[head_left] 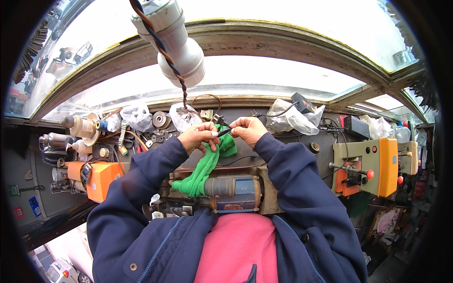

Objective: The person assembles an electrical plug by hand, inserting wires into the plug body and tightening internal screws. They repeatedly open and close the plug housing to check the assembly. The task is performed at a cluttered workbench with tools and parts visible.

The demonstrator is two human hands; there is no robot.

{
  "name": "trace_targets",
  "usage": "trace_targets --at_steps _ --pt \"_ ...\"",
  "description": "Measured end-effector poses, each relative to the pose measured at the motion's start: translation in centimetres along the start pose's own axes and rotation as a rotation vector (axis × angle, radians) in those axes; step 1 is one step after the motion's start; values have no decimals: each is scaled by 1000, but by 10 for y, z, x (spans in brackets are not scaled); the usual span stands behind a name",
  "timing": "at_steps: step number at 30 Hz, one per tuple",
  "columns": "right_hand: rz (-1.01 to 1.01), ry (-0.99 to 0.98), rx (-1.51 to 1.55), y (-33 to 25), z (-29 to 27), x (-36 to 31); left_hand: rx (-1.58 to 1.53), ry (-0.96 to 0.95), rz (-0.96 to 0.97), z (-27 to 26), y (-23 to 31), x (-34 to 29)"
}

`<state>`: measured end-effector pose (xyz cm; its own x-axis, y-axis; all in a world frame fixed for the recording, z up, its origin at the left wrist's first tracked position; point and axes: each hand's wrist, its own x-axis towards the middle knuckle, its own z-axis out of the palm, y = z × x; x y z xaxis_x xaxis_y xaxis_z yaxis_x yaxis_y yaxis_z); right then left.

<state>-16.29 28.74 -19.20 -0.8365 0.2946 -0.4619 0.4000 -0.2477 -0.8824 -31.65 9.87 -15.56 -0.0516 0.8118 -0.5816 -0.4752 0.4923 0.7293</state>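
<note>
My left hand (200,137) and my right hand (249,130) meet above the middle of the workbench. Their fingertips pinch a small, narrow black object (224,132) between them; its exact kind is too small to make out. Below my left hand hangs a bright green cloth (204,167), with its lower end draped over the left side of a motor-driven machine (235,192) close to my body. Whether my left fingers also grip the cloth, I cannot tell. Just beyond my hands is a dark plug (218,119) on a cord.
A twisted cord (163,49) hangs in front of a white pipe-like fitting (186,63). Rightward stand a yellow-and-beige key-cutting machine (365,166) and plastic bags (295,118). At left are an orange machine (101,180), metal parts and tools. Window frames (264,42) border the bench's far side.
</note>
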Motion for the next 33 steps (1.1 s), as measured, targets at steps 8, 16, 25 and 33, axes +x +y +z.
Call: trace_targets --at_steps 8,16,25,33 --pt "17 -44 156 -9 -2 -4 70 83 90 -2 -2 -4" --pt "20 -55 216 -11 -3 -5 380 313 257 -3 -5 -8" --pt "18 -67 231 -11 -3 -5 341 113 178 11 2 -5" --pt "-47 -58 39 -6 0 -6 255 62 209 4 7 -10"
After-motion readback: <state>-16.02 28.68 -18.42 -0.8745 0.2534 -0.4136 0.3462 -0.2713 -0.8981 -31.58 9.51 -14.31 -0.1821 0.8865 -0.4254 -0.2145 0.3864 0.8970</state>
